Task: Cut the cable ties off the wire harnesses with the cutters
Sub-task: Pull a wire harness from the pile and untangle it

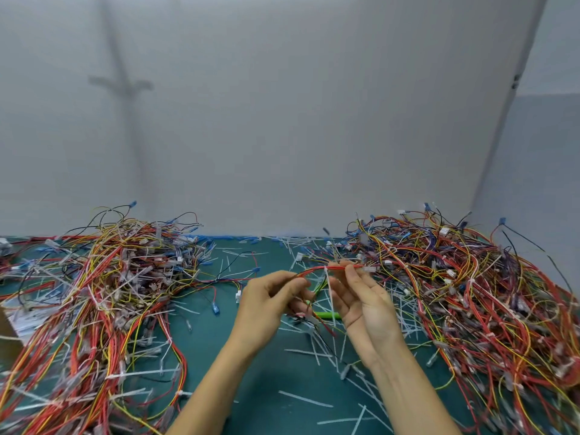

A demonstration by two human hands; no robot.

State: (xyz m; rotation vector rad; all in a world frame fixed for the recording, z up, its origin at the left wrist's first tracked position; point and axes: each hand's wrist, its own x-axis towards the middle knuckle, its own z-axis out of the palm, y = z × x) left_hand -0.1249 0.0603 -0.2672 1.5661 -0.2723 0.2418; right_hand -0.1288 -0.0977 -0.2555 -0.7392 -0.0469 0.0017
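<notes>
The left hand (266,306) has its grip curled round one end of a red wire harness (309,270). The right hand (365,304) pinches the other end at its fingertips (347,269), palm turned up, so the wires arch between the two just above the tabletop (282,381). A white cable tie (329,288) is cinched on that span, its tail hanging toward 6 o'clock. Neither hand holds the cutters (329,315); what looks like their green handle lies on the tabletop beneath the hands. I judge this the find-and-present step: the tie is located but not yet cut. Next, one hand must let go and fetch the cutters while the other holds the tie exposed. Snipped tie tails (306,399) litter the mat. A heap of harnesses (103,293) lies at 9 o'clock, and another heap (470,293) at 3 o'clock.
</notes>
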